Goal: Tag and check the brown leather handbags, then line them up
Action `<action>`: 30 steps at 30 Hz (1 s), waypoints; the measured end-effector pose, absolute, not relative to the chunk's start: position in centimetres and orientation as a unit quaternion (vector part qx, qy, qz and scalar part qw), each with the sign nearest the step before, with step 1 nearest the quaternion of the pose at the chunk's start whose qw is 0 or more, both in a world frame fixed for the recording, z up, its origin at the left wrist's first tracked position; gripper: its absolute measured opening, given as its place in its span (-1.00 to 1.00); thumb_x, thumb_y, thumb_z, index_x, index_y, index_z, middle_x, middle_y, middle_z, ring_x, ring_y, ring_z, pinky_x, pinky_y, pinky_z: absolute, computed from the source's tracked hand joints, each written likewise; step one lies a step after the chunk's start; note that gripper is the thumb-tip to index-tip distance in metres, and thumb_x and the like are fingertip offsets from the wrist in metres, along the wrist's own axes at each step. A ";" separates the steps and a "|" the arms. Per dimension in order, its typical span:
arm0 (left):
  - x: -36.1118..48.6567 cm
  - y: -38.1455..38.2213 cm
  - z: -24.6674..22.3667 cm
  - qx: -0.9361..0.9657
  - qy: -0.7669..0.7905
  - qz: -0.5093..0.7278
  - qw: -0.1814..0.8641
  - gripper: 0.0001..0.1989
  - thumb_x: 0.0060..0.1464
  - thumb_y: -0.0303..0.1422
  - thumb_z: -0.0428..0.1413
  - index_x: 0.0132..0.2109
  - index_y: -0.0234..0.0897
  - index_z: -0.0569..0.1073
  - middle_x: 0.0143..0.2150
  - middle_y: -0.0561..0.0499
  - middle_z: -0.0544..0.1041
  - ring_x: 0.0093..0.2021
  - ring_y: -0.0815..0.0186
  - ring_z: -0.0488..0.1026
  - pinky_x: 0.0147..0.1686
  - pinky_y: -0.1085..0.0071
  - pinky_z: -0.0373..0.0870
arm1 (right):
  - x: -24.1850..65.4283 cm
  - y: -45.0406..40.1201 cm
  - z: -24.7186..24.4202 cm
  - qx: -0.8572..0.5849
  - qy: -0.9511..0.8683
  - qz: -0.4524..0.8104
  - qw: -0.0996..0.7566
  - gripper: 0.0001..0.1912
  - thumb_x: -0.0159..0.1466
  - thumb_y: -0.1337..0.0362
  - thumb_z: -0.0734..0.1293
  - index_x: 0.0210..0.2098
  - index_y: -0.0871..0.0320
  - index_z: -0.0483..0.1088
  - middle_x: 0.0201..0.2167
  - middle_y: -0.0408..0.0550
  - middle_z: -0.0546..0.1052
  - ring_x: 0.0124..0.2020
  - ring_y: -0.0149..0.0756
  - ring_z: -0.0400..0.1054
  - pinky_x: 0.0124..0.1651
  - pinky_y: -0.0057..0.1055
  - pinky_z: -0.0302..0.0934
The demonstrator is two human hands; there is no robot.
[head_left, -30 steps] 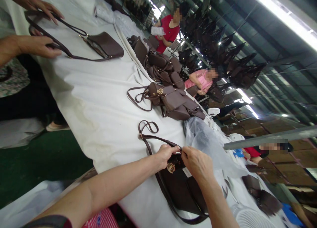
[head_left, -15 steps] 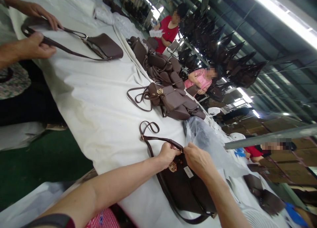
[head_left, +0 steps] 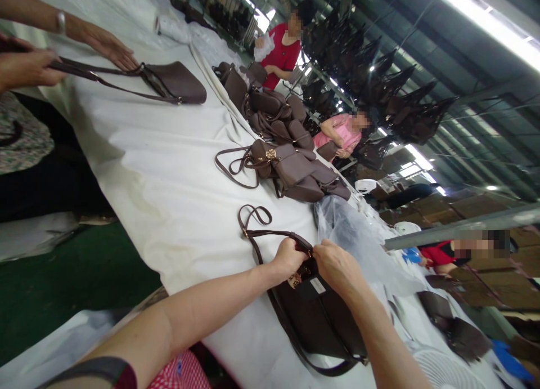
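A dark brown handbag (head_left: 320,321) lies on the white-covered table in front of me, its long strap trailing along the near side and looping at the far end. My left hand (head_left: 289,259) is closed on the bag's top edge near the strap. Close beside it, my right hand (head_left: 333,262) pinches the same edge, its fingertips partly hidden. Under my hands hang a gold charm (head_left: 294,280) and a dark tag with a white label (head_left: 317,286). What my fingertips do at the edge is too small to make out.
Brown bags (head_left: 291,164) are piled along the table's far side, beside clear plastic (head_left: 350,237). At upper left a co-worker's hands (head_left: 105,43) handle another brown bag (head_left: 177,82). A white fan (head_left: 442,366) stands at lower right; a metal bar (head_left: 464,229) crosses the right side.
My hands stay on the bag's top edge with only a slight shift. The co-worker's one hand has slid along the strap toward their bag, the other has drawn back left.
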State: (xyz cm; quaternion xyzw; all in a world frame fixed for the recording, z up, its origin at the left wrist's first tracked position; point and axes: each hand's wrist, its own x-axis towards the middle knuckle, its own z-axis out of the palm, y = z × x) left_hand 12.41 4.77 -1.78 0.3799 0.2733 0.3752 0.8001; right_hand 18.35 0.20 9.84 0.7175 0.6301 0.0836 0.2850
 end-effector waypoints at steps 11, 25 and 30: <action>12.1 5.4 -1.8 0.447 0.233 0.375 0.778 -0.81 -0.18 -0.65 0.13 -0.37 -0.36 0.51 -0.40 0.02 0.54 -0.32 0.33 0.45 -0.25 0.47 0.37 | 19.5 -0.1 9.6 0.720 0.662 0.066 0.199 -0.75 0.29 0.45 0.16 -0.34 0.20 0.46 -0.35 0.02 0.52 -0.32 -0.31 0.44 -0.32 -0.45 0.11; 12.1 5.9 -2.2 0.510 0.232 0.326 0.762 -0.78 -0.18 -0.62 0.14 -0.31 -0.41 0.55 -0.35 -0.01 0.56 -0.34 0.32 0.45 -0.28 0.46 0.39 | 19.2 0.7 10.6 0.778 0.615 0.029 0.125 -0.83 0.14 0.41 0.35 -0.26 0.11 0.39 -0.46 -0.14 0.57 -0.36 -0.27 0.42 -0.38 -0.44 0.02; 12.0 6.0 -2.2 0.546 0.271 0.342 0.716 -0.80 -0.16 -0.57 0.16 -0.30 -0.35 0.57 -0.32 -0.03 0.58 -0.29 0.27 0.47 -0.25 0.43 0.37 | 19.0 1.1 10.3 0.771 0.626 0.013 0.116 -0.81 0.12 0.42 0.36 -0.26 0.10 0.38 -0.44 -0.13 0.57 -0.37 -0.28 0.41 -0.38 -0.45 0.02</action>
